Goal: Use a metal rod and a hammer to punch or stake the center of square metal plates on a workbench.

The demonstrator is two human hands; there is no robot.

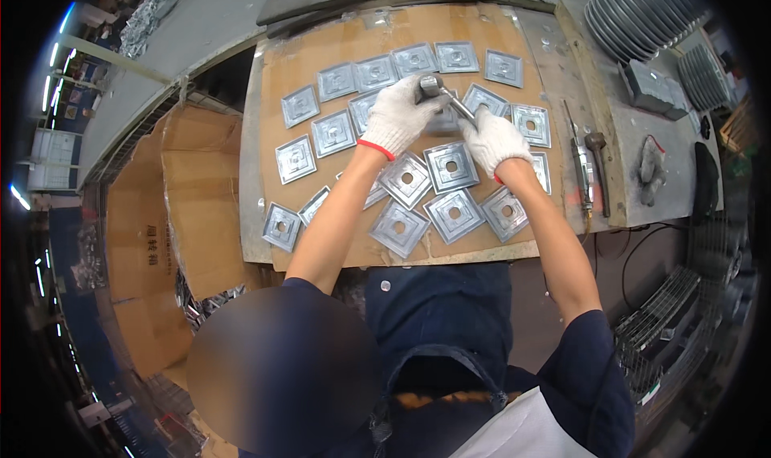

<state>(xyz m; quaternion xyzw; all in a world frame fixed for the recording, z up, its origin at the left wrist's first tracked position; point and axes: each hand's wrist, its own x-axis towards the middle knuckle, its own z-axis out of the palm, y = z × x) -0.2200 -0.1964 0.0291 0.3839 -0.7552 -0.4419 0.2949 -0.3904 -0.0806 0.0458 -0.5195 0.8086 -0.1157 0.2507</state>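
Both my hands wear white knit gloves with red cuffs. My left hand (395,118) is closed around the round head of a metal tool (447,97), near the middle of a cardboard sheet (353,44). My right hand (495,140) grips the tool's thin shaft just to the right. Several square metal plates with a centre hole (451,166) lie spread over the cardboard, under and around both hands. The plate directly beneath the tool is mostly hidden by my gloves.
A screwdriver-like tool (581,165) and a hammer (598,165) lie on the grey bench at the right. Stacked round metal discs (634,8) stand at the back right. An open cardboard box (173,209) sits to the left. Wire racks (666,313) are at lower right.
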